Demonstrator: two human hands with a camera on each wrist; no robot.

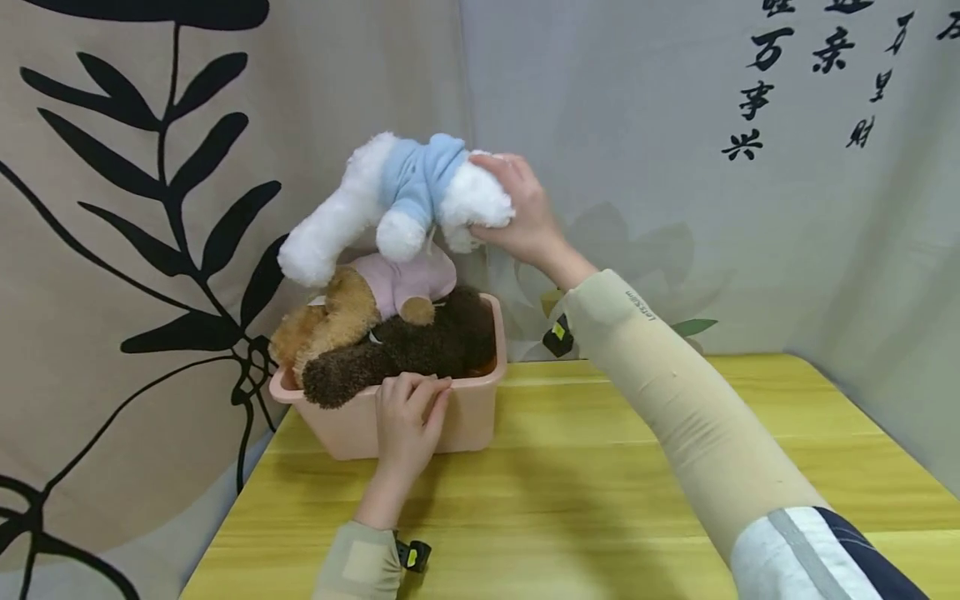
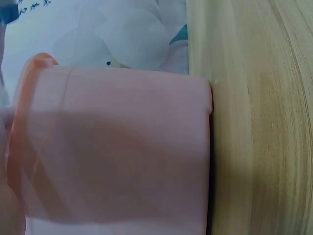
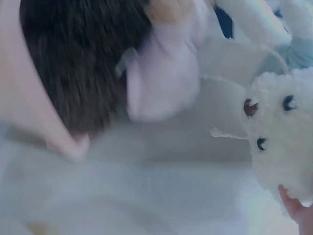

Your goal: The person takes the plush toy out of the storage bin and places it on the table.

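Observation:
My right hand (image 1: 525, 208) grips a white plush dog (image 1: 480, 196) in a light-blue hoodie by its head, above a pink plastic bin (image 1: 457, 421). The toy hangs sideways, legs toward the left; its face (image 3: 274, 122) shows in the right wrist view. Inside the bin lie a dark brown plush toy (image 1: 420, 342) and a tan plush toy (image 1: 341, 308) in a pink hoodie, both rising past the rim. My left hand (image 1: 408, 421) holds the bin's near rim beside the dark brown toy. At the left wrist view's edge, only part of that hand (image 2: 10, 210) shows.
The bin stands at the back left of a yellow wood-grain table (image 1: 600, 483). Behind the table hangs a pale curtain (image 1: 615, 108) with black leaf prints and writing. A wrist camera strap (image 1: 412, 555) sits on my left wrist.

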